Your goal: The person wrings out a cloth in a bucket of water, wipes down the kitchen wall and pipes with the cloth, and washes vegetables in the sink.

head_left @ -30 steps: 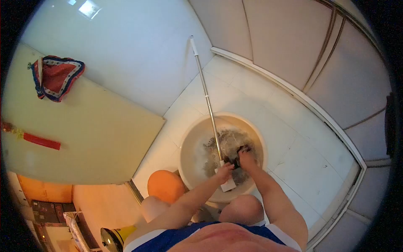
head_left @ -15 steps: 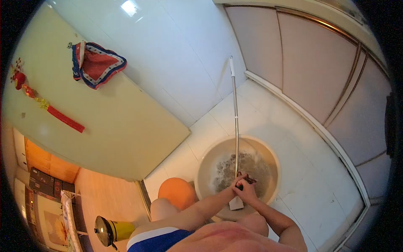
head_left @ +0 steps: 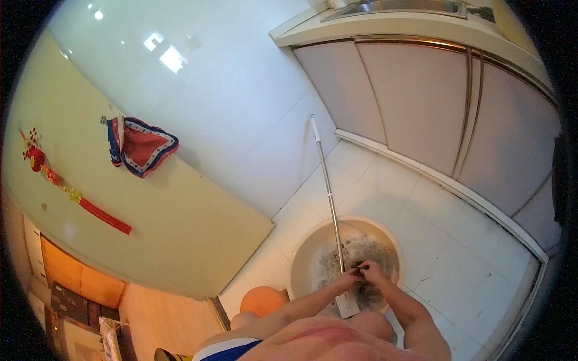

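White floor tiles (head_left: 445, 265) lie around the beige basin (head_left: 306, 271) at lower centre, where I judge washing underway, left hand (head_left: 350, 277) and right hand (head_left: 374, 272) both gripping a dark cloth (head_left: 359, 265), which calls for steady two-handed pressure.

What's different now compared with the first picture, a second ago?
The left hand and right hand have come closer together, with a dark, cloth-like item between them; no clear new grab or release shows. The camera view has tilted up, bringing the metal sink into sight. The tan basin stays on the floor, and the mop still slants up from it.
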A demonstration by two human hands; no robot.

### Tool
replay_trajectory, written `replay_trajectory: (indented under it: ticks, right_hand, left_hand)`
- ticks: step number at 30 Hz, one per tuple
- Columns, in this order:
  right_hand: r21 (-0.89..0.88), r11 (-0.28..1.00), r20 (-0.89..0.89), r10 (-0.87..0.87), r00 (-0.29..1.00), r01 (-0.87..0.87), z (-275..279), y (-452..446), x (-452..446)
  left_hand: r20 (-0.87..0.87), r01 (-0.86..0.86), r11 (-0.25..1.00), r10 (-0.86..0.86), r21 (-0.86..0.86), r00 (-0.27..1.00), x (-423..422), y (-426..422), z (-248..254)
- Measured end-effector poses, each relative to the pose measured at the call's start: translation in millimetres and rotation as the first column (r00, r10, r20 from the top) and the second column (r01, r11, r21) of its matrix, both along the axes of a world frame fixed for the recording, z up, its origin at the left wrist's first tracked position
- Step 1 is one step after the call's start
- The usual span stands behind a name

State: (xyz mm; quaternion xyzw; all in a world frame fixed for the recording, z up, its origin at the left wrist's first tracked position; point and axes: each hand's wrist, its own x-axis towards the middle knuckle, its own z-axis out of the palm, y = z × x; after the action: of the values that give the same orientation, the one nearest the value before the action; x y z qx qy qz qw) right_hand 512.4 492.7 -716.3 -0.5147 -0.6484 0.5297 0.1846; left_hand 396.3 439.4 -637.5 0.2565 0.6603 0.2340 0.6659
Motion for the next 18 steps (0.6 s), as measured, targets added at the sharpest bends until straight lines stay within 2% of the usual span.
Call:
replay_trajectory:
  ticks: [1,2,3,4,5,7,8,10,11,12,13,14,15,16,17,18]
  right_hand:
    - [0.047,0.992,-0.213,0.126,0.969,-0.118,5,-4,1]
    - [0.048,0.993,-0.214,0.117,0.970,-0.110,25,-8,3]
    - [0.031,0.984,-0.247,0.178,0.953,-0.176,55,-10,7]
    - [0.021,0.970,-0.279,0.238,0.930,-0.242,72,-9,10]
    - [0.025,0.971,-0.278,0.234,0.932,-0.236,76,-5,12]
    - [-0.027,0.977,-0.439,0.177,0.881,-0.210,79,-1,15]
    - [-0.025,0.978,-0.440,0.177,0.881,-0.209,72,3,15]
    - [0.075,0.997,-0.420,0.038,0.907,-0.007,50,14,19]
    - [0.076,0.997,-0.419,0.039,0.907,-0.008,51,17,25]
    - [-0.154,0.985,-0.296,-0.121,0.948,0.078,56,21,30]
    - [-0.363,0.913,-0.138,-0.251,0.958,0.187,61,26,32]
    - [-0.347,0.921,-0.091,-0.222,0.971,0.178,63,31,30]
    - [-0.345,0.922,-0.097,-0.224,0.970,0.178,60,32,27]
    - [-0.230,0.941,0.001,-0.256,0.967,0.249,54,32,23]
    - [-0.106,0.947,0.093,-0.294,0.951,0.303,46,32,17]
    - [0.004,0.944,0.164,-0.325,0.931,0.329,30,29,13]
  left_hand:
    - [-0.003,0.009,1.000,-0.009,0.000,1.000,-7,1,-9]
    - [0.071,-0.078,0.996,0.081,-0.047,0.994,-19,2,-27]
    - [0.141,-0.163,0.981,0.176,-0.102,0.974,-22,2,-31]
    - [0.292,-0.196,0.975,0.218,-0.105,0.931,-27,0,-35]
    - [0.293,-0.190,0.977,0.212,-0.100,0.932,-28,-1,-26]
    - [0.541,-0.249,0.950,0.311,-0.188,0.781,-21,-3,4]
    - [0.541,-0.248,0.951,0.309,-0.186,0.782,-15,-2,16]
    - [0.303,-0.193,0.976,0.215,-0.100,0.929,-8,-1,32]
    - [0.303,-0.194,0.976,0.215,-0.100,0.928,-10,0,25]
    - [0.176,-0.203,0.975,0.216,-0.088,0.960,-16,2,10]
    - [0.042,-0.209,0.975,0.213,-0.074,0.976,-20,3,-4]
    - [0.036,-0.208,0.975,0.211,-0.073,0.977,-20,2,-15]
    - [-0.130,-0.269,0.962,0.261,-0.053,0.957,-17,3,-27]
    - [-0.290,-0.329,0.944,0.308,-0.023,0.906,-14,3,-40]
    - [-0.294,-0.333,0.943,0.313,-0.018,0.903,-11,5,-54]
    - [-0.391,-0.309,0.951,0.285,0.002,0.875,-9,5,-67]
